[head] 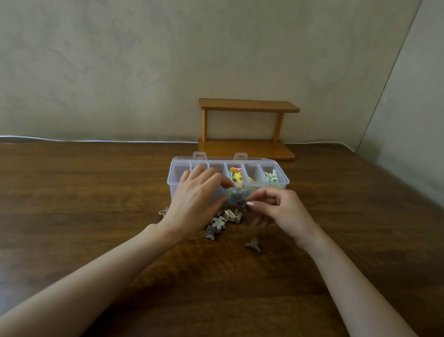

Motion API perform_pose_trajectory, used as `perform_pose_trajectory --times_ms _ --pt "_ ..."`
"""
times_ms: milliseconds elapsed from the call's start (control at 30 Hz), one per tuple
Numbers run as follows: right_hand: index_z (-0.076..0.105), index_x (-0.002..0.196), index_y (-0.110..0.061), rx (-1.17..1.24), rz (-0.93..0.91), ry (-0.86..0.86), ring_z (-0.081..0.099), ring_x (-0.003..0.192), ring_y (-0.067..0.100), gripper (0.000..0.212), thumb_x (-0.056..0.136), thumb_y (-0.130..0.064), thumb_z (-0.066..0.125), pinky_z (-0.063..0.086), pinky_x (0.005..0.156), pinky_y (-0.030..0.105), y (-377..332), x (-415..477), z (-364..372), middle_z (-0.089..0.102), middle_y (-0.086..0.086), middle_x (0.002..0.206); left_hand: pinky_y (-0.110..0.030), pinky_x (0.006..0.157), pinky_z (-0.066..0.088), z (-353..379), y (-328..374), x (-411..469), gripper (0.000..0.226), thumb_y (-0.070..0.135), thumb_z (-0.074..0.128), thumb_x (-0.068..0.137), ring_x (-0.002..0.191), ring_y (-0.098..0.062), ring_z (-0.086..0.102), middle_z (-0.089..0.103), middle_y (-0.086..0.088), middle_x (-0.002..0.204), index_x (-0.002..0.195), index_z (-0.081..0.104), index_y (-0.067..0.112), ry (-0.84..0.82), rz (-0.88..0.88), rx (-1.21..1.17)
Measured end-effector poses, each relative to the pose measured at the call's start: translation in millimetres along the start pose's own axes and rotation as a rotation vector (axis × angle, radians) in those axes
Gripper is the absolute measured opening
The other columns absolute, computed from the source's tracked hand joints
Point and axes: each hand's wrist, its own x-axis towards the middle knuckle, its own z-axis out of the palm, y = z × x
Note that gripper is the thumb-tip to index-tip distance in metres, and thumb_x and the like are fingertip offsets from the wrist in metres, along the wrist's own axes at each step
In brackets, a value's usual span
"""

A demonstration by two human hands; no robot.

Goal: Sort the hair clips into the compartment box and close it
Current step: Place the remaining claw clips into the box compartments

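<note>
Pinching small grey claw hair clip (241,204) at frame centre, right hand (278,213) grip clamped on it; left hand (198,196) grip apart over clear plastic compartment box (284,184). Clear front wall, drop into matching cell.

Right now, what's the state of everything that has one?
compartment box, open, some compartments hold clips
left hand, over the box, grip hidden
right hand, pinching small clip
loose clips, unsorted on table
</note>
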Motion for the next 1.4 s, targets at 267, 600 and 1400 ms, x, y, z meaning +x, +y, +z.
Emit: perform_pose_trajectory --times_ms 267,600,1400 --pt "0.067 0.096 -0.008 0.142 0.048 -0.039 0.064 0.063 0.012 0.013 0.087 -0.015 0.063 0.051 0.056 0.02 -3.2 -2.7 -0.9 0.068 0.001 0.076 -0.029 0.075 0.038 6.8 11.3 -6.5 0.027 0.031 0.07 0.078 0.091 -0.011 0.047 0.062 0.008 0.098 0.101 0.058 0.024 -0.072 0.052 -0.132" --pt "0.066 0.095 -0.01 0.148 0.054 -0.061 0.067 0.064 0.015 0.009 0.087 -0.011 0.062 0.054 0.059 0.023 -2.3 -1.1 -0.4 0.071 0.0 0.072 -0.029 0.075 0.041 7.8 12.2 -11.5 0.027 0.036 0.06 0.081 0.09 -0.007 0.047 0.062 0.008 0.096 0.104 0.057 0.022 -0.033 0.043 -0.175" --pt "0.067 0.099 -0.01 0.026 0.043 0.002 0.065 0.067 0.016 0.013 0.091 -0.015 0.059 0.052 0.056 0.021 3.1 1.4 -1.1 0.073 0.006 0.089 -0.043 0.098 0.028 -24.2 -49.0 46.5 0.033 0.047 0.05 0.089 0.123 -0.029 0.032 0.046 -0.008 0.128 0.11 0.064 0.025 -0.382 -0.486 0.257"
